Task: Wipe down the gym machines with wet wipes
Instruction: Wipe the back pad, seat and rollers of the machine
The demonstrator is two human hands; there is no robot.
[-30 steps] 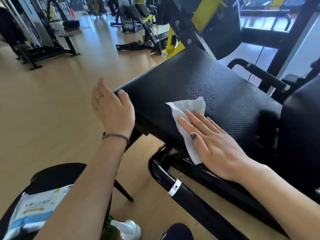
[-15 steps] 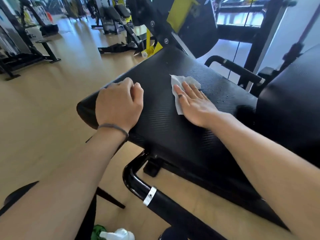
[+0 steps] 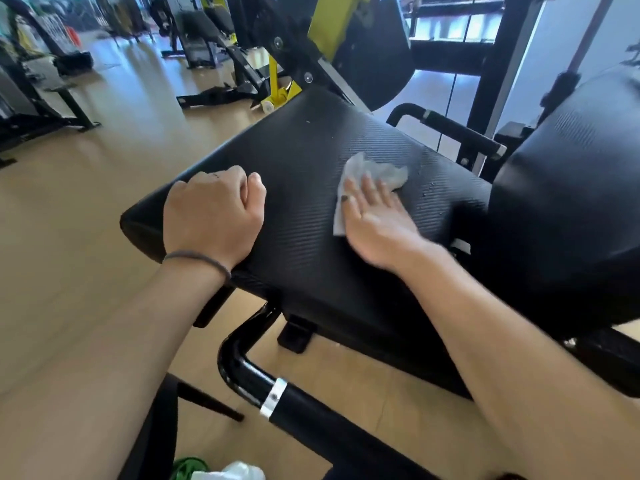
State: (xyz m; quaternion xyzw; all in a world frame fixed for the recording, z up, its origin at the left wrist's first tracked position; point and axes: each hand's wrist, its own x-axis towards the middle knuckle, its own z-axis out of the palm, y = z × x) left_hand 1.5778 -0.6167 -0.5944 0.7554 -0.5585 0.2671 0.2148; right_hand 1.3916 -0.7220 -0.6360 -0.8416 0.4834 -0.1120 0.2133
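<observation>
A black textured seat pad (image 3: 301, 161) of a gym machine fills the middle of the view. My right hand (image 3: 375, 223) lies flat on a crumpled white wet wipe (image 3: 377, 171), pressing it onto the pad's upper right part; small droplets sit to the wipe's right. My left hand (image 3: 213, 213) rests curled as a fist on the pad's front left corner, holding nothing, with a dark band on its wrist.
A black back pad (image 3: 568, 209) rises at the right. A black handle bar (image 3: 453, 129) lies behind the seat. The machine's black frame tube (image 3: 301, 407) runs below. A black stool (image 3: 156, 427) and a green-and-white spray bottle (image 3: 221, 471) are at the bottom. Other machines stand on the wooden floor (image 3: 79, 202).
My right hand has slid the wipe across the pad toward the back pad, and the wipe is more crumpled. The left hand stays fisted on the pad's corner.
</observation>
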